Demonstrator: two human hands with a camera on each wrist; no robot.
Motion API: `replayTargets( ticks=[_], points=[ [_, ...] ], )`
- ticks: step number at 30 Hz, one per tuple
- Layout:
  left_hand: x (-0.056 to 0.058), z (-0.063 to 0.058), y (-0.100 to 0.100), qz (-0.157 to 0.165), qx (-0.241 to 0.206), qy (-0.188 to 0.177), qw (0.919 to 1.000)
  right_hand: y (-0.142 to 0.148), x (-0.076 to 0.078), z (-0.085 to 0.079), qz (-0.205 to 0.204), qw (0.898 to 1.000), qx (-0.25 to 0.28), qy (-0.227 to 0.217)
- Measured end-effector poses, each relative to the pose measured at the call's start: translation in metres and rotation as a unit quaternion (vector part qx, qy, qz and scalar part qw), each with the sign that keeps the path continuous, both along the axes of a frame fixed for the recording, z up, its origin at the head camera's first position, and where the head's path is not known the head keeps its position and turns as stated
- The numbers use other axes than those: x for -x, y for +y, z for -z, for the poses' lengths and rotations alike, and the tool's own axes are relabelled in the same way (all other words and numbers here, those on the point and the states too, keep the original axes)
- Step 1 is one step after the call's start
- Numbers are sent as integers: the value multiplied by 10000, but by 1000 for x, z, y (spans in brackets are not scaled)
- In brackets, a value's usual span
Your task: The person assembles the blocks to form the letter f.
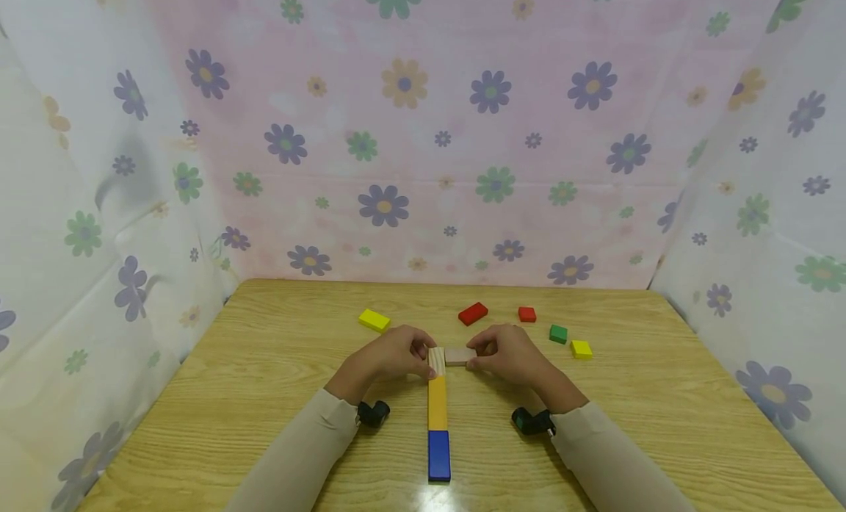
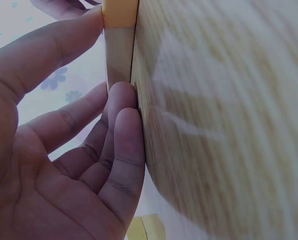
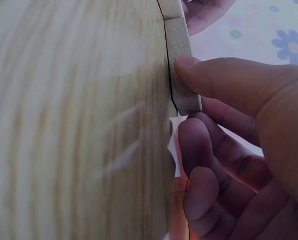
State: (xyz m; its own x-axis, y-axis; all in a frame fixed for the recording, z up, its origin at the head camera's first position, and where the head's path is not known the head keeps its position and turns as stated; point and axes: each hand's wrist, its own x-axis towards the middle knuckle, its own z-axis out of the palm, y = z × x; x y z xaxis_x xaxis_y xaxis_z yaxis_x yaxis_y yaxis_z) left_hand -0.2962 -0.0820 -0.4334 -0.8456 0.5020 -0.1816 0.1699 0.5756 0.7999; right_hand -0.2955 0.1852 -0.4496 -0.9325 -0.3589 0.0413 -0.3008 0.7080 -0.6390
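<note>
Head view: left hand (image 1: 398, 352) grips a striped-grain block (image 1: 438, 361) on the table (image 1: 284, 332), aligned with an orange bar (image 1: 437, 404). Left wrist view: its side looks smooth. Right wrist view: right hand (image 3: 284, 145) pinches a flecked rectangle (image 3: 179, 45) abutting it.

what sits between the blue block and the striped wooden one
An orange block lies between the blue block and the striped block, as the head view shows.

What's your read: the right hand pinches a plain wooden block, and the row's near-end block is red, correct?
Not quite: the near-end block is blue, not red, as the head view shows. The right hand does pinch a plain wooden block.
</note>
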Motion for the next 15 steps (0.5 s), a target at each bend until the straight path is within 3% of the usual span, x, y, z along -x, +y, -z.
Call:
replayTargets(
  ticks=[15],
  points=[
    [1, 2, -1, -12, 72, 18, 10000, -3, -1, -1, 77, 9999, -89, 29]
  ],
)
